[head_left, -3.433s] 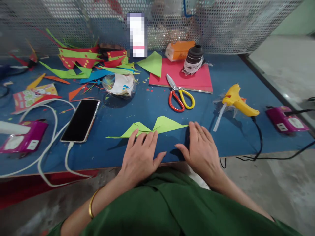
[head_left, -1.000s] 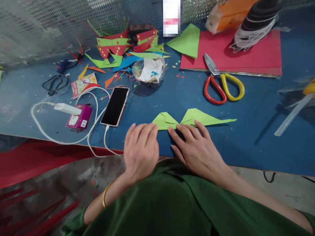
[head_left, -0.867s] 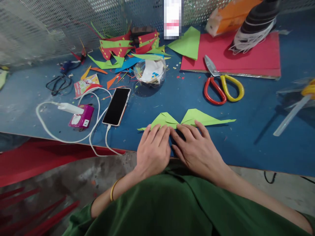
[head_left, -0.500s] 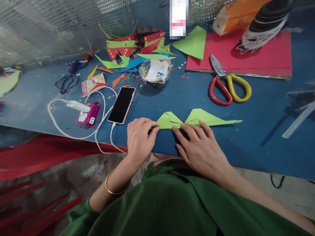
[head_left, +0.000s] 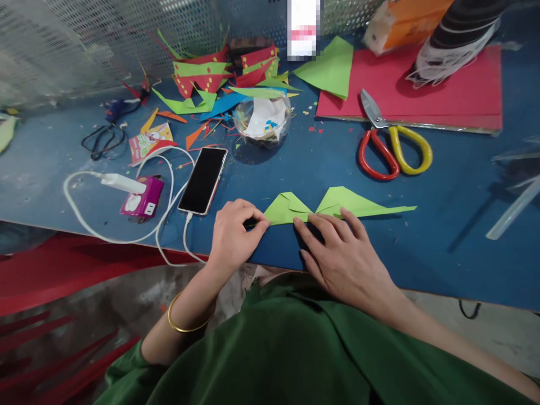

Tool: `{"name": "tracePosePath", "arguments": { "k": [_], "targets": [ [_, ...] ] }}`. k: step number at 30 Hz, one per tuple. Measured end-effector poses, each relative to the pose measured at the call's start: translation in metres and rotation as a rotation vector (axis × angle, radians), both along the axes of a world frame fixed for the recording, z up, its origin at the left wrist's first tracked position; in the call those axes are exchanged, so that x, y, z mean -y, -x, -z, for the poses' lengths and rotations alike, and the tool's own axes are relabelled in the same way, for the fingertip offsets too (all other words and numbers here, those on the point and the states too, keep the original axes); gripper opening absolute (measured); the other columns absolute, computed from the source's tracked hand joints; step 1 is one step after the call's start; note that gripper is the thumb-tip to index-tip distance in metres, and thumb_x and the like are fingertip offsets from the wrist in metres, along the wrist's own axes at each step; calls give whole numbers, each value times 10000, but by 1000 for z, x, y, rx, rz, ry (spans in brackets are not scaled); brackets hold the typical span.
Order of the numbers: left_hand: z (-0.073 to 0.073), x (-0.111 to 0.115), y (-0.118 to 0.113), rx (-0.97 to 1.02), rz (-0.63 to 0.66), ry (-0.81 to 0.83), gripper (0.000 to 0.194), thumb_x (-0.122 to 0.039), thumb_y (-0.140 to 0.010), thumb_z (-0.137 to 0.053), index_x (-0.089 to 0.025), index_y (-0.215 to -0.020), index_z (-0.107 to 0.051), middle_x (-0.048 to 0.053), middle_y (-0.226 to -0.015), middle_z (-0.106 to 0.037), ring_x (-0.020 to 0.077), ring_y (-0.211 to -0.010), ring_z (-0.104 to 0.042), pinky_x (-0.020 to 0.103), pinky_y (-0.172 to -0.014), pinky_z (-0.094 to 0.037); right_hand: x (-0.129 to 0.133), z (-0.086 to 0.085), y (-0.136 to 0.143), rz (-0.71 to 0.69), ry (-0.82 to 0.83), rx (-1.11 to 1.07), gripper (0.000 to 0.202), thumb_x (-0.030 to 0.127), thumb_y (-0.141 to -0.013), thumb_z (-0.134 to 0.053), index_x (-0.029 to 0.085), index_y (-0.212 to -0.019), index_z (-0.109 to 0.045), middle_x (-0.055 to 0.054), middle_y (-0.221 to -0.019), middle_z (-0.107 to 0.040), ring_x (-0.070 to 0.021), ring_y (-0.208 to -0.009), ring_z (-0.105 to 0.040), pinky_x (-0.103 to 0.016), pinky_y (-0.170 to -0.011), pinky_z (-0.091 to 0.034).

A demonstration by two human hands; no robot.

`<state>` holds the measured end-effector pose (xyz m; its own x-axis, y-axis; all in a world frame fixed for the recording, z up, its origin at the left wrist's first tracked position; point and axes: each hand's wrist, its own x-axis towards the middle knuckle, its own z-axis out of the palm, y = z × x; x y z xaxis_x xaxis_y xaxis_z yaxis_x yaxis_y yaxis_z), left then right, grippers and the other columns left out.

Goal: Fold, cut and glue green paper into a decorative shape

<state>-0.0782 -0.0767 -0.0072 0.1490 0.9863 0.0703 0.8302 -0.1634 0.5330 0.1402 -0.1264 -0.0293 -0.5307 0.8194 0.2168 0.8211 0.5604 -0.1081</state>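
Note:
A folded light-green paper (head_left: 343,199) lies flat on the blue table near its front edge, with two raised peaks and a long thin point to the right. At its left end, my left hand (head_left: 236,233) pinches the paper's lower edge between thumb and fingers. My right hand (head_left: 343,247) rests on the middle of the paper, fingers spread and pressing along the lower edge. Beyond the paper lie scissors (head_left: 382,135) with one red and one yellow handle.
A phone (head_left: 203,181) on a white cable and a purple adapter (head_left: 143,197) lie to the left. Behind are a clear bowl (head_left: 262,121) with scraps, red-and-green paper pieces (head_left: 202,79), a green sheet (head_left: 329,67) and red paper (head_left: 455,107) under a black-and-white bundle (head_left: 459,39).
My left hand has slid slightly left along the paper's lower edge, showing more of its left end. My right hand stays in place. The view has shifted a little.

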Motion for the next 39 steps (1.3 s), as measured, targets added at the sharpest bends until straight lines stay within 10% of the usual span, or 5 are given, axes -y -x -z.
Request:
{"name": "tracePosePath", "arguments": {
  "k": [15, 20, 23, 28, 39],
  "targets": [
    [-2, 0, 12, -177, -6, -82, 201, -199, -830, -624, -220, -647, -543, 18, -762, -617, 201, -781, -577, 381, -769, -451, -2, -3, 2, 8, 31, 17, 478, 322, -1003, -428, 200, -1457, -515, -149, -1297, -602, -290, -1161, -516, -533, -1131, -294],
    [3, 28, -11, -313, 90, -415, 194, -148, -892, -560, -195, -1043, -673, 100, -1134, -711, 275, -1075, -619, 432, -926, -468, -2, -2, 3, 11, 26, 12, 467, 314, -1006, -415, 198, -1446, -520, -148, -1271, -599, -290, -1151, -515, -532, -1129, -281],
    [10, 43, -28, -318, 292, -395, 321, -161, -928, -511, -143, -1219, -645, 105, -1220, -711, 271, -1153, -615, 413, -984, -467, -1, -2, 3, 19, 27, 9, 457, 313, -1015, -396, 199, -1440, -521, -147, -1265, -602, -282, -1140, -525, -531, -1128, -276],
    [19, 52, -39, -364, 274, -402, 405, -232, -935, -498, -54, -1278, -620, 160, -1265, -692, 291, -1162, -623, 455, -1047, -440, 1, -1, 3, 19, 23, 16, 474, 321, -1020, -388, 180, -1457, -505, -161, -1290, -596, -292, -1151, -531, -537, -1126, -282],
    [13, 70, 11, -544, 74, -395, 449, -234, -899, -542, -119, -1328, -606, 133, -1338, -665, 382, -1258, -575, 604, -1128, -320, 2, -4, 3, 18, 28, 5, 476, 291, -1001, -412, 168, -1448, -519, -167, -1309, -590, -300, -1194, -514, -535, -1132, -290]
  ]
}}
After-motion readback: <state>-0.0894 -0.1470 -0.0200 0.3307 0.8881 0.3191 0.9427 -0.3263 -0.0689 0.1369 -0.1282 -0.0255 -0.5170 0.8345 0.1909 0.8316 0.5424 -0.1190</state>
